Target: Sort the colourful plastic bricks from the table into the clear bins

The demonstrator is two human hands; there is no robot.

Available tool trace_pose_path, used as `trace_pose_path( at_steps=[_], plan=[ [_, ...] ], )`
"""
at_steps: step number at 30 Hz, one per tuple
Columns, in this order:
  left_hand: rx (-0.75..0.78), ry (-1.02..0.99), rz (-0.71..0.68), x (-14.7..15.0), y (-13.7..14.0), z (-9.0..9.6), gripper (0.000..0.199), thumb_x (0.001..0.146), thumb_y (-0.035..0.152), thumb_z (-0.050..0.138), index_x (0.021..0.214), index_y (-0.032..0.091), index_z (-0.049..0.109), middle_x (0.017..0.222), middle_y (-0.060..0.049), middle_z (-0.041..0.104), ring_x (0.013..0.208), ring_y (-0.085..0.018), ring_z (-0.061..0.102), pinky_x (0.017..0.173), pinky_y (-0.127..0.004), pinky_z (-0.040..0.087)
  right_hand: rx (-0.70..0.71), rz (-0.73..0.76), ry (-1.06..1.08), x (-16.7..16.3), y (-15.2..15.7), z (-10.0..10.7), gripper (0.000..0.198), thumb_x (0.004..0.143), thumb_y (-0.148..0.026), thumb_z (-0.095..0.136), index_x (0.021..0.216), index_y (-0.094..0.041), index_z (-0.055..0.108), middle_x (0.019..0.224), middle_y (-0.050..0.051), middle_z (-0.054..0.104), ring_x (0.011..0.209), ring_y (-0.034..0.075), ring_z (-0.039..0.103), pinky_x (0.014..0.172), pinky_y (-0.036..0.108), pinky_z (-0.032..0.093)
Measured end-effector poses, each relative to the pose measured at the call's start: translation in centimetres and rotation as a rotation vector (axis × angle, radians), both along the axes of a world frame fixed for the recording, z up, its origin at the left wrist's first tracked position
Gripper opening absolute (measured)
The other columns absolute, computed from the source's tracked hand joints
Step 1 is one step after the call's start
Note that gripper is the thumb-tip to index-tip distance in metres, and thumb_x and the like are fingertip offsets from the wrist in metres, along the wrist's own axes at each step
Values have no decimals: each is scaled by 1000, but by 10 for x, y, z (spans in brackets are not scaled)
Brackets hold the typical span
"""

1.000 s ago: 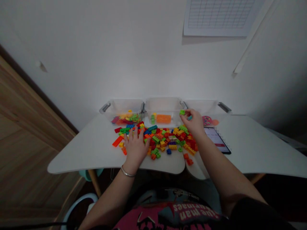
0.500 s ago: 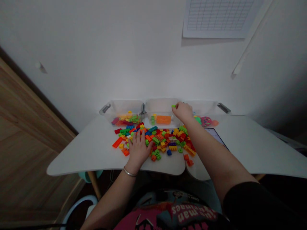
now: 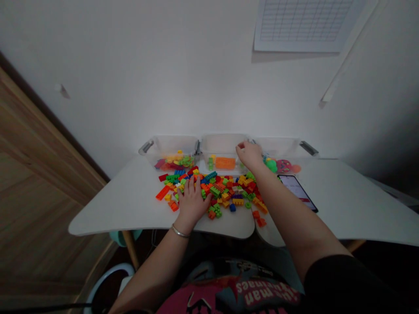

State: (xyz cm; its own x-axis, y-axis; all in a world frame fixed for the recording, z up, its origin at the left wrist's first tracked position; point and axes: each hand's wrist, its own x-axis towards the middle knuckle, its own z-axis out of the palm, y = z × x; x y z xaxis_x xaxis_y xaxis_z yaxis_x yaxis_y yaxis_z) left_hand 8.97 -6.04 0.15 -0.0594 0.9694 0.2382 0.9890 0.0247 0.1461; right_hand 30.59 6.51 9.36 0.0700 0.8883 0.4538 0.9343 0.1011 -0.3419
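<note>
My left hand (image 3: 192, 198) lies with spread fingers on the near left part of a heap of colourful toy bricks (image 3: 225, 185). It rests against the bricks and grips none that I can see. My right hand (image 3: 249, 155) hovers over the right end of the middle clear plastic bin (image 3: 220, 141), fingers loosely apart with nothing visible in them. Inside that bin are a large orange brick (image 3: 225, 163) and a small green brick (image 3: 211, 164). Another green piece (image 3: 242, 165) shows low by the bin's right wall, partly hidden below my hand.
The left clear bin (image 3: 173, 141) holds yellow, red and green pieces. In the right clear bin (image 3: 281, 144) are a green and a pink toy (image 3: 284, 165). A phone (image 3: 298, 192) lies on the white table (image 3: 121, 203), right of my forearm. A wall stands behind the bins.
My right hand has let go of a small green brick over the middle bin, and a green piece now shows by its right wall. My left hand stays on the heap. The view has shifted slightly.
</note>
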Motion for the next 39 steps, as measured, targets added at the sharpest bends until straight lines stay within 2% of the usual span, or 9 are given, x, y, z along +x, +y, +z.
trace_pose_path(
  at_steps=[3,5,7,9,13,18,27,30,39],
  plan=[
    [-4,-1,-10,0,-1,1,78,90,53,48,155,16,26,161,-15,28,148,-35,25,116,-67,22,259,122,62,-1,-15,-9,35,90,-31,47,114,-14,66,116,14,69,114,29,56,107,46,35],
    [-2,-1,-14,0,-1,2,78,90,52,47,155,15,25,161,-15,27,149,-35,24,116,-67,21,356,239,103,-5,-27,-17,31,90,-26,45,110,-16,67,114,12,69,113,27,57,105,42,37],
    [4,-1,-14,0,-2,2,78,91,52,47,155,15,25,161,-15,27,149,-35,24,116,-67,21,344,367,107,-13,-38,-25,28,90,-23,44,104,-19,68,109,10,70,108,25,59,102,41,41],
    [8,-2,-15,0,-2,2,79,91,53,47,156,15,24,161,-16,27,148,-35,25,116,-67,19,264,487,73,-22,-47,-36,25,90,-22,47,102,-20,69,106,9,71,105,24,60,100,40,43],
    [12,6,-16,0,-2,1,78,91,53,46,155,15,25,161,-16,28,148,-35,25,116,-67,20,76,634,-26,-39,-53,-57,27,88,-18,54,111,-19,68,115,8,70,110,23,59,102,39,43],
    [20,20,-23,0,-2,1,76,91,52,46,155,16,26,161,-16,28,148,-35,26,116,-66,22,-16,647,-123,-51,-47,-73,37,87,-12,52,121,-19,65,124,8,68,115,22,57,104,38,42],
    [-12,-2,-24,0,-2,3,79,91,52,47,156,14,24,162,-15,25,149,-34,24,117,-66,20,-36,617,-188,-58,-31,-79,48,83,-9,55,129,-19,62,129,8,66,116,25,57,102,40,44],
    [-22,-4,-19,1,-3,6,78,91,52,47,155,14,25,162,-15,24,149,-34,24,117,-65,20,-48,610,-215,-60,-28,-80,46,84,-9,54,129,-16,63,127,10,67,114,26,58,101,40,46],
    [-19,27,-10,2,-3,8,79,90,51,48,155,13,26,162,-14,25,149,-33,25,117,-64,22,-117,516,-208,-62,-31,-72,35,89,-16,51,119,-19,68,120,9,70,113,25,59,99,38,46]
  ],
)
